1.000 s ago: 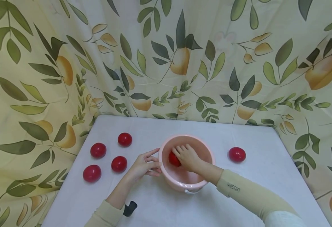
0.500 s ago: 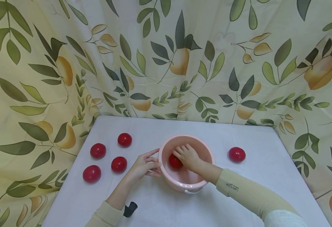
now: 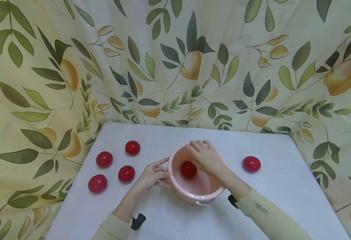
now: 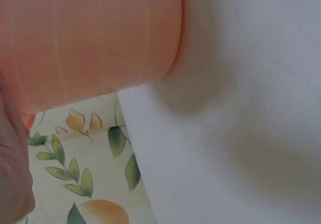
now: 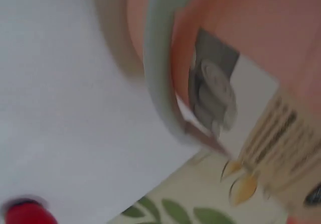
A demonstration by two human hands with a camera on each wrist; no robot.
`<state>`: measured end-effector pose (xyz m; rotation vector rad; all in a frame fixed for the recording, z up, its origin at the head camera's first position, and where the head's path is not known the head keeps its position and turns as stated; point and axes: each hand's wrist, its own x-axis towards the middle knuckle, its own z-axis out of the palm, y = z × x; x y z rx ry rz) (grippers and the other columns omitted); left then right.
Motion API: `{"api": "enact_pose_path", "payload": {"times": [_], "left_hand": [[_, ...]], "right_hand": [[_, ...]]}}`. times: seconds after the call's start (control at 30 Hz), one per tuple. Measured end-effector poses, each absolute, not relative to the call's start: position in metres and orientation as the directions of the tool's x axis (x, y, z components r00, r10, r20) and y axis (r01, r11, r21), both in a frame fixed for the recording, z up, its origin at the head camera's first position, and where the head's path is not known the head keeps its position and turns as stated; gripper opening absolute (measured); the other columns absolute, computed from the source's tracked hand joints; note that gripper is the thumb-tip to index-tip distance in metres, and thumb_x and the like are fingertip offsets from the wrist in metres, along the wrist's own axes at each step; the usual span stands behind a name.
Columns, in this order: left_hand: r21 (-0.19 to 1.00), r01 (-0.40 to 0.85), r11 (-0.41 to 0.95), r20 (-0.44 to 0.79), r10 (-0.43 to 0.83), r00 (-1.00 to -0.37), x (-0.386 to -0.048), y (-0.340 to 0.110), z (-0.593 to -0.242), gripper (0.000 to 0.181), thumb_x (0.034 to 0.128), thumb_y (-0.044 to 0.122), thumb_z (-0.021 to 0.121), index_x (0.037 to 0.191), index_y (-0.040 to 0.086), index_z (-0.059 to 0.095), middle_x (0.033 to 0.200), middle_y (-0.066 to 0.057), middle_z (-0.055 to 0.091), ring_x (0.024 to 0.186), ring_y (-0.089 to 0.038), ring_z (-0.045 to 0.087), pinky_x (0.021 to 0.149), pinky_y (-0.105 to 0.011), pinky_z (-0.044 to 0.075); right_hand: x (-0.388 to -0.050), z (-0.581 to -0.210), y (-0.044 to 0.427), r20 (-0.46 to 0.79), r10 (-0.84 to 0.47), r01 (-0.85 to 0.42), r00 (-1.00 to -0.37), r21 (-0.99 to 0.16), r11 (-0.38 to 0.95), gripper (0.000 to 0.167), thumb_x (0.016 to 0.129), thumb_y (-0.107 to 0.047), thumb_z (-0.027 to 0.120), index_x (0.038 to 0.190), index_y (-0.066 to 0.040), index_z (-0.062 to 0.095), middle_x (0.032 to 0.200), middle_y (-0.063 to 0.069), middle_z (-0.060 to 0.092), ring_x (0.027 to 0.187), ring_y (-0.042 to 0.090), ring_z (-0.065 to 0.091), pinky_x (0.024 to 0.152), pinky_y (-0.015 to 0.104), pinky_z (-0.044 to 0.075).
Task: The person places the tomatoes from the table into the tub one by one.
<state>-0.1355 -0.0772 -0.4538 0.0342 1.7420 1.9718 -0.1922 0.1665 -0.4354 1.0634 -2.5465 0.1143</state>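
A pink bucket (image 3: 190,196) stands upright on the white table, with a glossy round red fruit-like thing (image 3: 188,170) lying inside on its bottom. My left hand (image 3: 152,175) touches the bucket's left rim with its fingertips, the fingers spread apart. In the left wrist view, part of that hand (image 4: 15,169) shows beside the bucket's ribbed wall (image 4: 90,38). Over the bucket's back right part is my right hand (image 3: 204,156), its fingers loosely bent and nothing seen in them. Its fingertips hide part of the far rim. The right wrist view is blurred and shows the bucket's pale handle (image 5: 160,83).
On the left part of the white table (image 3: 169,220) lie several similar red things (image 3: 104,159). Another single red thing (image 3: 251,164) lies right of the bucket. A patterned leaf-and-fruit curtain (image 3: 175,66) hangs behind the table and along its sides.
My right hand has let go of the red thing inside the bucket and risen toward the back right rim. The red thing stays on the bucket's bottom. My left hand keeps its place.
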Motion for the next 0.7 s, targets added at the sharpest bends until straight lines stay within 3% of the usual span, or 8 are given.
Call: {"api": "enact_pose_path", "payload": {"times": [0.07, 0.17, 0.27, 0.47, 0.7], "left_hand": [[0.935, -0.349, -0.054, -0.304, 0.383, -0.872, -0.136, -0.077, -0.454, 0.062, 0.0827, 0.013, 0.067, 0.138, 0.015, 0.040, 0.084, -0.007, 0.062, 0.070, -0.021, 0.068, 0.065, -0.034, 0.054], [0.934, -0.352, -0.055, -0.306, 0.382, -0.872, -0.136, -0.076, -0.454, 0.062, 0.0824, 0.013, 0.067, 0.138, 0.015, 0.040, 0.083, -0.007, 0.062, 0.069, -0.020, 0.067, 0.065, -0.034, 0.054], [0.933, -0.355, -0.058, -0.309, 0.378, -0.873, -0.136, -0.076, -0.454, 0.063, 0.0823, 0.012, 0.067, 0.138, 0.014, 0.040, 0.083, -0.006, 0.062, 0.068, -0.020, 0.067, 0.065, -0.034, 0.054], [0.933, -0.355, -0.064, -0.306, 0.382, -0.872, -0.136, -0.077, -0.454, 0.062, 0.0824, 0.012, 0.067, 0.138, 0.015, 0.040, 0.084, -0.007, 0.062, 0.069, -0.020, 0.067, 0.066, -0.034, 0.054], [0.935, -0.351, -0.058, -0.304, 0.379, -0.874, -0.135, -0.077, -0.454, 0.062, 0.0828, 0.012, 0.067, 0.138, 0.015, 0.040, 0.084, -0.007, 0.062, 0.069, -0.020, 0.067, 0.065, -0.034, 0.054]], "right_hand": [[-0.197, -0.430, 0.182, 0.477, -0.587, -0.651, -0.654, 0.041, 0.758, 0.045, 0.078, -0.018, 0.066, 0.120, -0.009, 0.052, 0.115, 0.013, 0.055, 0.108, 0.031, 0.050, 0.092, 0.050, 0.036], [-0.203, -0.425, 0.210, 0.552, -0.416, -0.529, -0.722, -0.054, 0.847, 0.047, 0.079, -0.020, 0.065, 0.121, -0.006, 0.051, 0.117, 0.018, 0.053, 0.110, 0.035, 0.048, 0.093, 0.053, 0.033], [-0.208, -0.430, 0.242, 0.537, -0.245, -0.377, -0.807, -0.150, 0.914, 0.049, 0.080, -0.023, 0.064, 0.122, -0.003, 0.049, 0.120, 0.021, 0.050, 0.113, 0.038, 0.044, 0.094, 0.055, 0.030], [-0.208, -0.457, 0.306, 0.302, 0.001, -0.062, -0.953, -0.198, 0.978, 0.063, 0.081, -0.032, 0.060, 0.131, -0.001, 0.037, 0.129, 0.026, 0.039, 0.119, 0.044, 0.034, 0.096, 0.060, 0.023], [-0.192, -0.489, 0.348, 0.020, 0.115, 0.109, -0.993, -0.188, 0.976, 0.080, 0.076, -0.041, 0.066, 0.133, 0.003, 0.030, 0.128, 0.033, 0.032, 0.116, 0.050, 0.028, 0.093, 0.066, 0.021]]}}
